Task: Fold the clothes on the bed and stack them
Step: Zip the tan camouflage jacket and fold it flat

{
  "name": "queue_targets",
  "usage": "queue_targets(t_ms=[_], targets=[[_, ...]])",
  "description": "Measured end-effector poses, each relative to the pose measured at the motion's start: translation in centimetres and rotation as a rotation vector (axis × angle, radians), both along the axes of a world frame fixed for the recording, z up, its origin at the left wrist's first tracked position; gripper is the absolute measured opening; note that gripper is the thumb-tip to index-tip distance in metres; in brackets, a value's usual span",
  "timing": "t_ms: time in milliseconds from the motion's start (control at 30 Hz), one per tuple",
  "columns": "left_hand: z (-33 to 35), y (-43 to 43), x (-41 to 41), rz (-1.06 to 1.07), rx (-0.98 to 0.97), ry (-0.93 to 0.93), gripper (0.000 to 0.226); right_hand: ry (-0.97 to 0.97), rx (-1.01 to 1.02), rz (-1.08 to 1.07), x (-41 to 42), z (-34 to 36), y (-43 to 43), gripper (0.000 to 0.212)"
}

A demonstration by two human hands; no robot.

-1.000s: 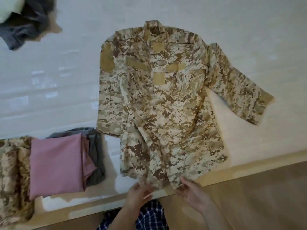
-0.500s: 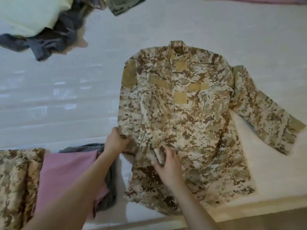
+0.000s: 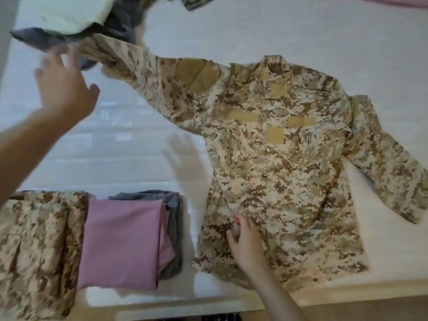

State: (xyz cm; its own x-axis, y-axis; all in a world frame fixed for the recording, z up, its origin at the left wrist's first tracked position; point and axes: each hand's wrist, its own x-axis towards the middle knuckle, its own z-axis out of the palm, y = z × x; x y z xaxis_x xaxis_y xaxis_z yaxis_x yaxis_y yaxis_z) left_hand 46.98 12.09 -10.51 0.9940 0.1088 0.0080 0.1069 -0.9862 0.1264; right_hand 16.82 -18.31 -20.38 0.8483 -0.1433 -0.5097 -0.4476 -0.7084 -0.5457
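A tan digital-camouflage jacket [image 3: 278,170] lies face up on the white bed [image 3: 301,31], collar away from me. Its left sleeve [image 3: 143,72] stretches out up and to the left, and its cuff lies on the pile of unfolded clothes. My left hand [image 3: 62,82] is raised by that cuff with fingers spread, blurred, holding nothing. My right hand [image 3: 245,239] is on the jacket's lower front near the hem, its fingers curled and pinching a bit of the fabric. The other sleeve [image 3: 389,167] lies out to the right.
At the near left stand a folded camouflage garment [image 3: 34,251] and a folded pink cloth [image 3: 125,242] on a grey one [image 3: 172,205]. Unfolded cream [image 3: 69,15] and grey [image 3: 118,26] clothes are heaped at the far left. The bed's wooden edge [image 3: 359,295] runs along the bottom.
The left sleeve, folded against the jacket's side before, now lies flung out to the upper left. My left hand rose from the jacket's edge to the cuff. My right hand slid down toward the hem.
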Motion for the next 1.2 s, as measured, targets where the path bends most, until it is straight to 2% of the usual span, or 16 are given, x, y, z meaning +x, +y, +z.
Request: queue_targets(t_ms=[67, 133, 200, 300, 367, 400, 467, 533, 600, 667, 733, 800, 900, 967, 1067, 1200], targets=[[-2.4, -3.6, -5.9, -0.148, -0.14, 0.08, 0.049, -0.037, -0.081, 0.006, -0.5, 0.0, -0.1, 0.044], [-4.9, -9.0, -15.4, -0.232, -0.373, 0.305, 0.034, -0.064, -0.157, -0.021, -0.6, -0.3, -0.8, 0.041], [-7.7, -12.6, -22.9, -0.209, -0.495, 0.508, 0.03, -0.041, -0.23, -0.028, -0.2, -0.9, -1.9, 0.048], [-11.5, -15.6, -28.8, -0.129, -0.468, 0.572, 0.04, 0.044, -0.377, 0.117, 0.6, -1.7, -3.2, 0.064], [-12.7, -16.6, -30.1, -0.107, -0.461, 0.55, 0.039, 0.038, -0.451, 0.221, 1.4, -2.3, -3.4, 0.06], [-13.2, -16.8, -30.2, -0.102, -0.453, 0.547, 0.033, 0.02, -0.465, 0.271, 1.8, -2.5, -3.4, 0.051], [-13.7, -16.7, -29.9, -0.071, -0.477, 0.568, 0.016, 0.004, -0.354, 0.247, 2.6, -2.5, -4.1, 0.026], [-13.3, -16.1, -29.9, 0.073, -0.697, 0.587, 0.005, 0.071, -0.058, 0.003, 3.4, -1.5, -5.6, 0.006], [-12.3, -15.4, -30.5, 0.205, -0.924, 0.546, 0.007, 0.104, 0.162, -0.236, 3.6, -0.5, -7.4, 0.011], [-11.5, -15.0, -31.7, 0.305, -1.094, 0.484, 0.01, 0.113, 0.226, -0.29, 3.3, 0.1, -8.7, 0.013], [-11.0, -15.0, -32.6, 0.409, -1.171, 0.443, 0.014, 0.123, 0.252, -0.286, 3.1, 0.1, -9.1, 0.014], [-11.0, -15.5, -32.6, 0.461, -1.123, 0.435, 0.015, 0.129, 0.238, -0.306, 3.2, -0.2, -8.8, 0.017], [-11.6, -15.9, -31.5, 0.388, -0.938, 0.409, 0.017, 0.137, 0.13, -0.261, 3.4, -0.9, -7.8, 0.023], [-12.1, -15.9, -30.7, 0.263, -0.782, 0.39, 0.023, 0.103, -0.023, -0.161, 4.1, -1.4, -7.0, 0.025], [-12.8, -16.3, -29.0, 0.071, -0.625, 0.339, 0.034, -0.057, -0.251, -0.068, 6.7, -2.1, -6.2, 0.036], [-13.8, -17.6, -24.2, -0.136, -0.432, 0.243, 0.047, -0.107, -0.373, -0.169, 12.3, -3.1, -6.8, 0.051]])
